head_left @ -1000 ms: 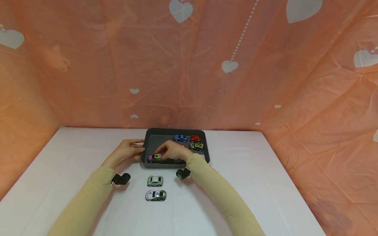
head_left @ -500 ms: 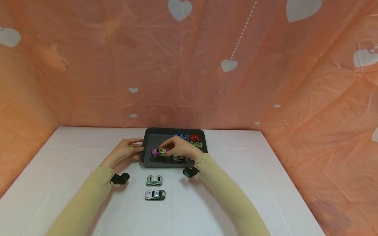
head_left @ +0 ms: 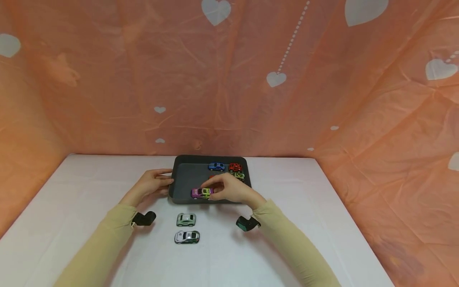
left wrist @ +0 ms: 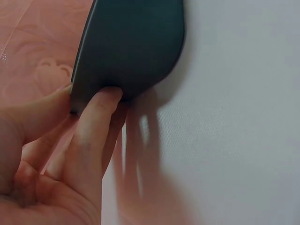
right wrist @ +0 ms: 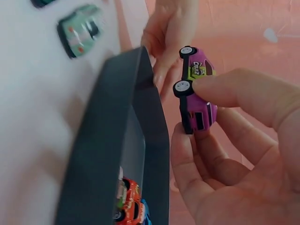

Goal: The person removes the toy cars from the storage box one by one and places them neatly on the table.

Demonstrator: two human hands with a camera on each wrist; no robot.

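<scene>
Purple toy car is pinched in my right hand over the dark tray's 6 o'clock rim; left hand grips its 9 o'clock edge on the surface.

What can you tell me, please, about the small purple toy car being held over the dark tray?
The small purple toy car has a yellow-green panel with lettering, dark windows and black wheels with white hubs; its glossy body looks like painted metal or plastic. The right hand pinches it between thumb and fingers. It is off the floor of the dark grey tray, at the near rim, lying sideways to the person. Nothing else touches it.
</scene>
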